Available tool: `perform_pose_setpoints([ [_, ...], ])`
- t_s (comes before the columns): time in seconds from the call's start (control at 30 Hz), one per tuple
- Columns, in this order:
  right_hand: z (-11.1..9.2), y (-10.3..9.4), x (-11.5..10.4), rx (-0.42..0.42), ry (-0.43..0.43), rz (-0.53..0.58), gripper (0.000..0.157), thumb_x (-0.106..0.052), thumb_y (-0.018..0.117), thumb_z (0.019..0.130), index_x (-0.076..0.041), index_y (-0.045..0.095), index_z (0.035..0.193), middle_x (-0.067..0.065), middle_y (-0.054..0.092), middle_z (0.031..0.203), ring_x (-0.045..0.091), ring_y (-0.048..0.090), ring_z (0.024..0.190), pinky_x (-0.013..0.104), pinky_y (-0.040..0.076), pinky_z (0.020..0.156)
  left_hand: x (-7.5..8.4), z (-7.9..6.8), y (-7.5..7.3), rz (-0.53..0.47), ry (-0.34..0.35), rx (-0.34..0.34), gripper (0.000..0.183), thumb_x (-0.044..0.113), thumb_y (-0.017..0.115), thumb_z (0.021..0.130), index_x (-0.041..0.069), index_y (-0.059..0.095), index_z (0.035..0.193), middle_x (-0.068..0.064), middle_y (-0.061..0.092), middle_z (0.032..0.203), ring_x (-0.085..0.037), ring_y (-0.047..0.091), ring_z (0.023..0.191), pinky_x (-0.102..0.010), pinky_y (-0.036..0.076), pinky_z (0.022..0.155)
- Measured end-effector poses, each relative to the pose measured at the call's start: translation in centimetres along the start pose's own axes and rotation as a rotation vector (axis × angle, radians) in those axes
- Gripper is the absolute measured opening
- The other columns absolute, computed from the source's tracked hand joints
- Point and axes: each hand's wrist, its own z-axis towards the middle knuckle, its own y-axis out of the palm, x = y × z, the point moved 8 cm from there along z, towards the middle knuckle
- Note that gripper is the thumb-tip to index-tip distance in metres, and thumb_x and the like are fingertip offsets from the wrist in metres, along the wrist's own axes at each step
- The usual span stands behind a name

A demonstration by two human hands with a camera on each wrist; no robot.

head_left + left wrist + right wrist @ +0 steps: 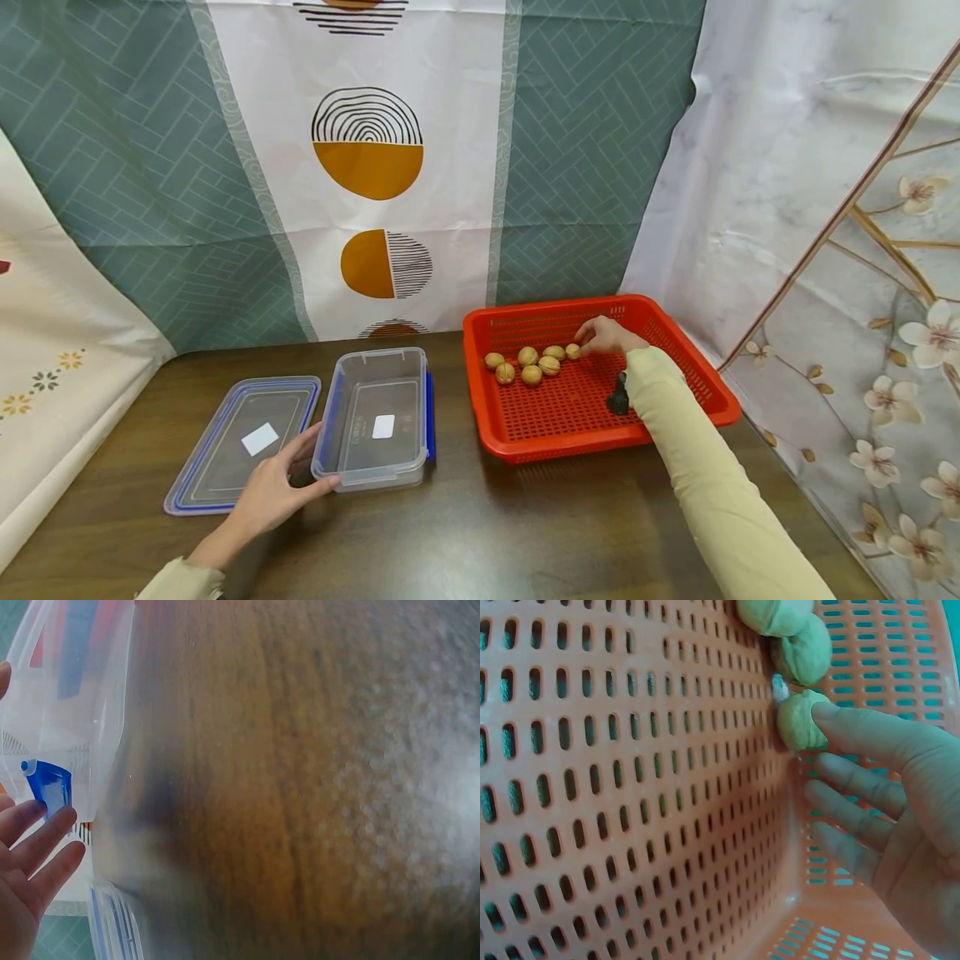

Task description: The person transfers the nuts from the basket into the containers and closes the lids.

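In the head view my left hand [273, 487] is at the front left corner of a clear plastic food container [371, 454]. Its thumb touches the front rim, and its fingers lie along the left side. The left wrist view shows those fingers extended and spread against a blue latch [52, 786]. My right hand [606, 336] reaches into a red plastic basket [487, 417]. In the right wrist view its thumb tip touches the edge of one walnut [799, 724], while the fingers lie loosely bent just below it. That walnut rests on the basket floor.
Several other walnuts [528, 357] lie grouped left of my right hand. Left of the container, a clear lid [217, 467] with a blue seal lies flat on the dark wooden table [480, 533]. Patterned cloth [570, 167] hangs behind the table.
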Motion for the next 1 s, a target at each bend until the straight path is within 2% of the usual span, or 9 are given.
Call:
perform_pose_setpoints([
  [0.17,0.7,0.7,0.2,0.019,0.010,0.005,0.028,-0.007,0.066,0.081,0.005,0.061,0.106,0.018,0.062,0.101,0.027,0.058,0.089,0.035,0.048,0.076,-0.1,0.1,0.0,0.006,0.002,0.002,0.078,0.033,0.076,0.072,0.006,0.039,0.136,-0.016,0.058,0.121,-0.028,0.061,0.097,-0.043,0.048,0.080],
  [0.37,1.1,1.0,-0.1,0.028,0.013,-0.003,0.023,-0.007,0.068,0.079,0.003,0.063,0.100,0.013,0.063,0.093,0.023,0.058,0.083,0.033,0.048,0.073,-0.2,0.0,-0.1,0.008,-0.003,0.000,0.078,0.034,0.075,0.072,0.007,0.039,0.136,-0.016,0.058,0.121,-0.029,0.062,0.097,-0.045,0.047,0.079],
  [0.6,0.5,1.0,0.0,0.016,-0.005,0.013,0.023,-0.004,0.066,0.080,0.004,0.062,0.101,0.015,0.063,0.095,0.023,0.058,0.083,0.032,0.048,0.072,-0.1,0.1,0.0,0.014,0.002,0.001,0.078,0.034,0.076,0.072,0.008,0.040,0.136,-0.014,0.059,0.120,-0.027,0.062,0.098,-0.044,0.047,0.081],
  [0.73,0.0,0.1,-0.8,0.021,-0.049,0.019,0.022,-0.004,0.064,0.081,0.003,0.063,0.102,0.015,0.063,0.098,0.024,0.058,0.086,0.033,0.049,0.073,0.1,0.2,0.1,0.017,0.004,0.001,0.078,0.035,0.075,0.072,0.008,0.040,0.136,-0.013,0.058,0.121,-0.026,0.061,0.099,-0.042,0.047,0.081],
  [1.0,-1.2,-3.0,-4.6,0.053,-0.158,0.029,0.020,-0.002,0.065,0.079,0.002,0.065,0.099,0.014,0.066,0.095,0.025,0.059,0.087,0.035,0.048,0.075,0.0,-0.2,-0.1,0.019,-0.010,0.018,0.077,0.033,0.076,0.072,0.008,0.041,0.136,-0.011,0.060,0.119,-0.024,0.061,0.098,-0.037,0.048,0.080],
])
